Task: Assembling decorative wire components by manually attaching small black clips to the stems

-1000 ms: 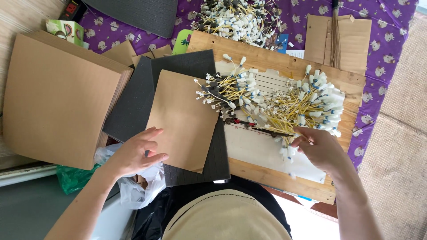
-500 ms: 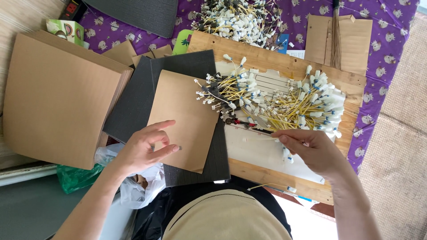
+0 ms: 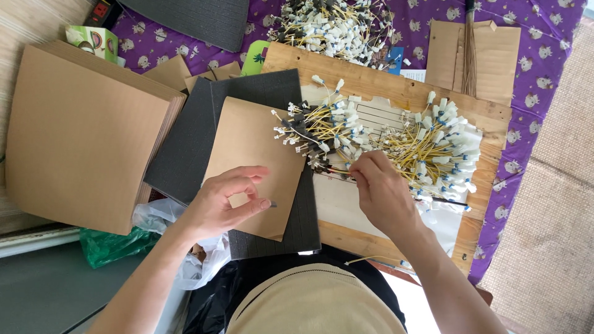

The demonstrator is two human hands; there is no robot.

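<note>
At the bottom centre of the frame, nearest the wearer, sits a beige cap [image 3: 315,303] above dark clothing. Just above it, the left hand [image 3: 219,201] hovers over a small tan card [image 3: 253,161]; thumb and forefinger are pinched together on something tiny and dark, too small to identify. The card lies on two overlapping dark foam sheets [image 3: 185,148].

Right of centre, the right hand [image 3: 380,188] has its fingers curled together at the lower edge of a heap of short yellow wires with white connectors [image 3: 396,139]; it appears to grip one or a few wires, though the exact grasp is hidden behind the knuckles. The heap rests on a wooden board [image 3: 396,86], over a pale paper sheet.

Progress, judged: no wire lies on the tan card, so nothing shows as finished there. The board heap looks largely unsorted, so most of the work seems to remain.

Counts: two hands, one tan card under the left hand, two foam sheets beneath it, one board. Wires on the board: far too many and too tangled to count.

Further out, left of frame, is one thick stack of tan cards [image 3: 80,130]; the number of sheets cannot be told. At the top centre a second heap of wires [image 3: 334,25] lies on purple patterned cloth [image 3: 544,62], and a third foam sheet [image 3: 192,15] sits at the upper left.
</note>
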